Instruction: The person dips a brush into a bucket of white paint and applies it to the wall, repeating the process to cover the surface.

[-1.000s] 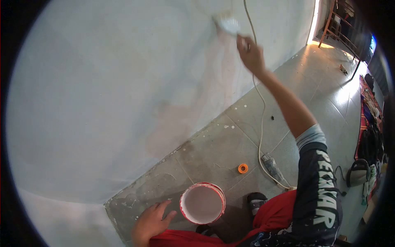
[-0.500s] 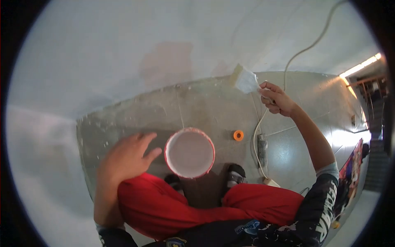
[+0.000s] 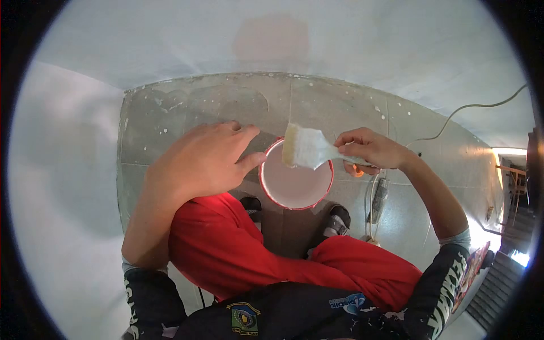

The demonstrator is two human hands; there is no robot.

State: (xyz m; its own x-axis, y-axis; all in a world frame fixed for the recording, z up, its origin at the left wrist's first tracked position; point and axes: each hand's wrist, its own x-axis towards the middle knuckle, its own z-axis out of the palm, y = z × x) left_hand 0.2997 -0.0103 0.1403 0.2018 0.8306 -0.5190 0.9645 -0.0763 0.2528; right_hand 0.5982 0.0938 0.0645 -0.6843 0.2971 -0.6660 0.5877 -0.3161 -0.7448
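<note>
A wide paintbrush (image 3: 306,147) with pale bristles and a white-coated ferrule is gripped by its handle in my right hand (image 3: 371,150). Its head overlaps the upper part of a red-rimmed bucket (image 3: 297,187), which holds whitish paint and stands on the floor before my feet. On the bucket's left side, my left hand (image 3: 209,158) is spread with nothing in it, the thumb tip right at the rim.
A pale wall (image 3: 187,39) with a pinkish patch meets the paint-spotted tile floor (image 3: 334,99). At right lie a small orange ring (image 3: 357,170), partly behind my fingers, a grey block-like object (image 3: 378,201) and a cable (image 3: 453,116) running up the wall.
My right hand has brought the paintbrush from near the wall's foot to over the bucket. The camera view has shifted; my left hand is still open beside the bucket, now closer to its rim.
</note>
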